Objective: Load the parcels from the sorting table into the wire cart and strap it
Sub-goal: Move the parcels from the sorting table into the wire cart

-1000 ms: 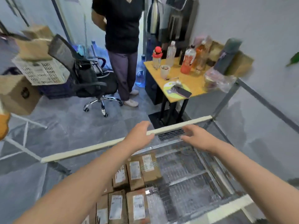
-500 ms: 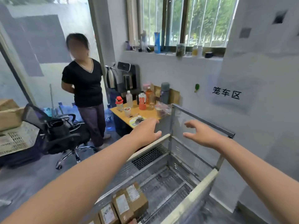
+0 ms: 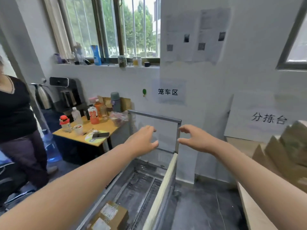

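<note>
- Hovering over the wire cart (image 3: 159, 193), left grip (image 3: 142, 141) and right grip (image 3: 196, 141) are both spread loose, holding nothing.
- A few parcels (image 3: 111, 216) lie on the cart floor; more cardboard boxes (image 3: 285, 151) wait on the bench (image 3: 255, 213) to the right.
- I'd swing right and dodge the upright post (image 3: 178, 138); bare floor shows between cart and bench.

A small parcel-sorting room with a staff corner.
On the wall a 笼车区 sign (image 3: 167, 92) hangs above a wire cart (image 3: 154, 116) holding labelled parcels (image 3: 113, 214), and a 分拣台 sign (image 3: 269, 118) hangs above a table (image 3: 249, 205) piled with cardboard boxes (image 3: 285, 146). A desk (image 3: 103, 128) with drink bottles (image 3: 93, 113), a water dispenser (image 3: 66, 92) and a barred window (image 3: 126, 27) complete it.
</note>
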Tool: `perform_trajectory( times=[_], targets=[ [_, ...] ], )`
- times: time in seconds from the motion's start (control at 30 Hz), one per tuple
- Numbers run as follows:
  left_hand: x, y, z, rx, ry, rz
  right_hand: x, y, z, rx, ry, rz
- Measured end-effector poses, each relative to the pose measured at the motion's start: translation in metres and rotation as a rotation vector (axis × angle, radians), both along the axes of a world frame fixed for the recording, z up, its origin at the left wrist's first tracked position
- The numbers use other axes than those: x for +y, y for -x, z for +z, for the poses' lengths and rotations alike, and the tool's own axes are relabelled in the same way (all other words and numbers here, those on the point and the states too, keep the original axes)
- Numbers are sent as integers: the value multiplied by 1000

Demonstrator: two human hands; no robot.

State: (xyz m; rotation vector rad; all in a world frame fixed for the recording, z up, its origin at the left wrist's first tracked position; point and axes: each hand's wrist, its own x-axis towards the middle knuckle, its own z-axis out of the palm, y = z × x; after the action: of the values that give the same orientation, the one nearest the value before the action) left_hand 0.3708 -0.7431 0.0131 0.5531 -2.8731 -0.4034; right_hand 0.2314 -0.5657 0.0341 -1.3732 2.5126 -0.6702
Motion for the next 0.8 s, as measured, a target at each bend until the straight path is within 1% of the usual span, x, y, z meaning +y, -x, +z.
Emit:
perform_trajectory(
  times=[0.17,0.27,0.37,0.53,0.7,0.8],
  targets=[
    [36,-16,-9,-30,-30,-117,75,-28,0,17,-3,-209],
    [71,-10,-8,5,-56,-209,127,-44,4,47,-58,-322],
    [120,-6,-7,21,-75,-327,178,-61,5,51,-91,-419],
    [209,-8,-5,0,-45,-488,255,-85,9,49,-71,-536],
    [300,-13,0,14,-75,-564,345,-118,12,66,-75,-611],
    [361,-25,-5,7,-134,-579,411,-142,10,68,-98,-676]
  ],
)
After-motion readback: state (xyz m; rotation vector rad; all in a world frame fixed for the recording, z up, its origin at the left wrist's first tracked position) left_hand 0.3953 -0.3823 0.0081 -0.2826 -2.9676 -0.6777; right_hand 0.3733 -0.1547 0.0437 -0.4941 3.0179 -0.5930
